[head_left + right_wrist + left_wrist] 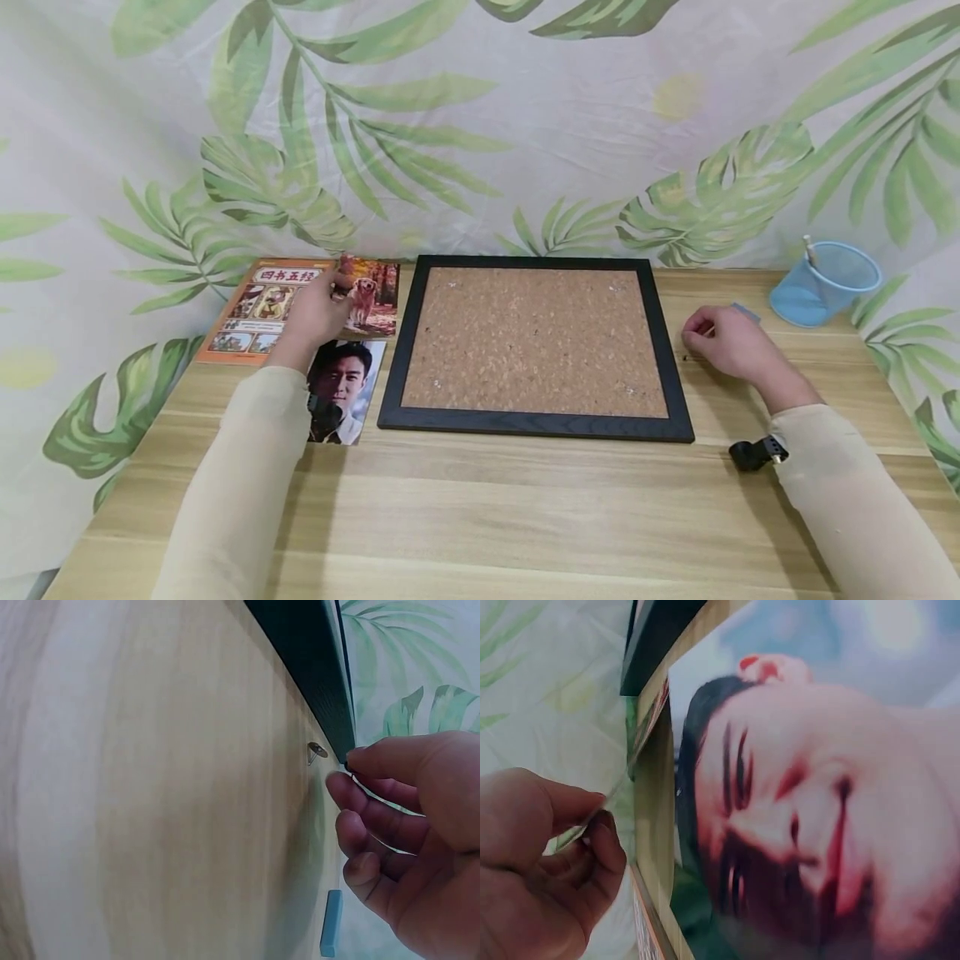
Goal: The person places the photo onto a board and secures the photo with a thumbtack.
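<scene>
My left hand (321,307) pinches the edge of a photo of a golden retriever (375,302) between thumb and fingers. The left wrist view shows this photo almost edge-on, tilted up. Below it lies a portrait photo (348,383), partly covered by my sleeve. My right hand (729,340) is just right of the black-framed cork board (534,342), fingers loosely curled. In the right wrist view, a thumbtack (318,750) lies on the table close to the tips of thumb and forefinger, with a small gap between those tips.
An orange book (236,340) lies at the left under the dog photo's side. A small blue block (746,313) sits behind my right hand. The blue mesh pen cup (806,304) with a stick in it stands back right. A leaf-print curtain (570,125) hangs behind the table.
</scene>
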Available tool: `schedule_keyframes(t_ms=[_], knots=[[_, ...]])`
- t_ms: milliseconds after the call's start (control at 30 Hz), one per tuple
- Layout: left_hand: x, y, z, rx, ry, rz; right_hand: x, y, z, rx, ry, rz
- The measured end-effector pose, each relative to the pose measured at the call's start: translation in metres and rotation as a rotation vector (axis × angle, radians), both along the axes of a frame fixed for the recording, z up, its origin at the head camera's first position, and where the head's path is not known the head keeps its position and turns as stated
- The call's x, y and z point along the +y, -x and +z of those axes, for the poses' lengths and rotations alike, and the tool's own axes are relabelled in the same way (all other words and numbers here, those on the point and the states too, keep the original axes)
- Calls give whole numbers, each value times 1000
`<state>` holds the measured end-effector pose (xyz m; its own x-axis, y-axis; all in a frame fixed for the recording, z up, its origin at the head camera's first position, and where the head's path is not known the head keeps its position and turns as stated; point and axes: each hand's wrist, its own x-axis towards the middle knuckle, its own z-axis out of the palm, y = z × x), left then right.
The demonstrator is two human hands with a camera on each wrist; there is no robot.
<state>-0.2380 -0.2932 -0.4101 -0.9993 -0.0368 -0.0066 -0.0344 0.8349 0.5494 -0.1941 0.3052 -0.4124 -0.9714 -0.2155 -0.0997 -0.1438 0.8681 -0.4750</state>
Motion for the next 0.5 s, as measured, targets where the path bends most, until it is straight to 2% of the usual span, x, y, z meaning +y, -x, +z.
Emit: schedule_keyframes(t_ms=[200,500], knots=[[-4,-10,5,21,-38,-24,-1,-1,3,31,-15,-15],[-2,-31,17,62,-128,-2,-5,-4,4,59,-5,-19]])
